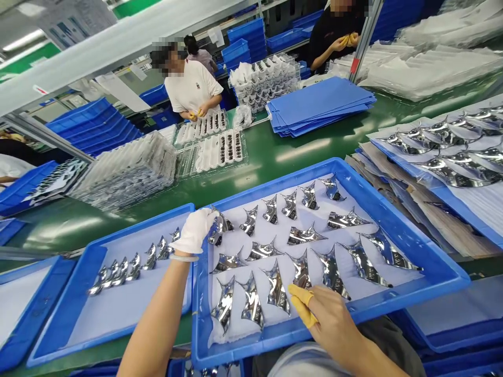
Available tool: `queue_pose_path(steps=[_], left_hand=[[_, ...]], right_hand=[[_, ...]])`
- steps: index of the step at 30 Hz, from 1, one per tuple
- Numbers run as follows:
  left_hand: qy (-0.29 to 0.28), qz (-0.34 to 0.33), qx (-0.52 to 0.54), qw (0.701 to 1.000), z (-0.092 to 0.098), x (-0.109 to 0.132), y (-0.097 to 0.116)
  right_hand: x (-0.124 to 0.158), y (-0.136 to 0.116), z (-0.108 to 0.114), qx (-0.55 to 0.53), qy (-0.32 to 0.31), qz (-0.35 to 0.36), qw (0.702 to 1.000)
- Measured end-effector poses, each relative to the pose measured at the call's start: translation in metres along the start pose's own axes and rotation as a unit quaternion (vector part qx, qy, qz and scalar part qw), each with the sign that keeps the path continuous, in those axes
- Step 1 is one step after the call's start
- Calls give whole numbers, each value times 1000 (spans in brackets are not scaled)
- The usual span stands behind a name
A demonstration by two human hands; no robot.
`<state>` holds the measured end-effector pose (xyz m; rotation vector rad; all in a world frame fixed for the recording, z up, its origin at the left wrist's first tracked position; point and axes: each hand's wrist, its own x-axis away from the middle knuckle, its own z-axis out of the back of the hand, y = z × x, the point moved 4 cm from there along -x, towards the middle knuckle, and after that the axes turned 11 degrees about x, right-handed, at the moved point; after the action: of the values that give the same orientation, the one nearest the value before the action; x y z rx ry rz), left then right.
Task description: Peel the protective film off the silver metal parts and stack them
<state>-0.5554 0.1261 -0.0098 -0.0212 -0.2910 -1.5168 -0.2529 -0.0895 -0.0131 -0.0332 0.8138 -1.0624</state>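
Note:
My left hand, in a white glove, is closed on a shiny chrome fin-shaped part at the far left corner of a blue tray. Several more chrome parts lie spread on the white liner inside that tray. My right hand, with yellow finger cots on two fingers, rests on the tray's near rim, fingertips touching the edge of a chrome part. A second blue tray to the left holds a row of chrome parts standing close together.
A green conveyor belt runs behind the trays. On it are stacks of clear blister trays, blue sheets and more chrome parts at right. Two people work across the belt, one in white, one in black.

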Motion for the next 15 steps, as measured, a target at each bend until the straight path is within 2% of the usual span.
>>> queue_pose_path(steps=[3, 5, 9, 15], left_hand=[[4, 15, -1, 1000, 12, 19, 0], [0, 26, -7, 1000, 12, 29, 5], [-16, 42, -27, 999, -10, 32, 25], [-42, 43, -35, 998, -37, 8, 48]], right_hand=[[4, 3, -2, -22, -12, 26, 999], [7, 5, -2, -47, -27, 30, 998], [9, 12, -1, -100, -56, -1, 993], [11, 21, -5, -142, -80, -57, 985]])
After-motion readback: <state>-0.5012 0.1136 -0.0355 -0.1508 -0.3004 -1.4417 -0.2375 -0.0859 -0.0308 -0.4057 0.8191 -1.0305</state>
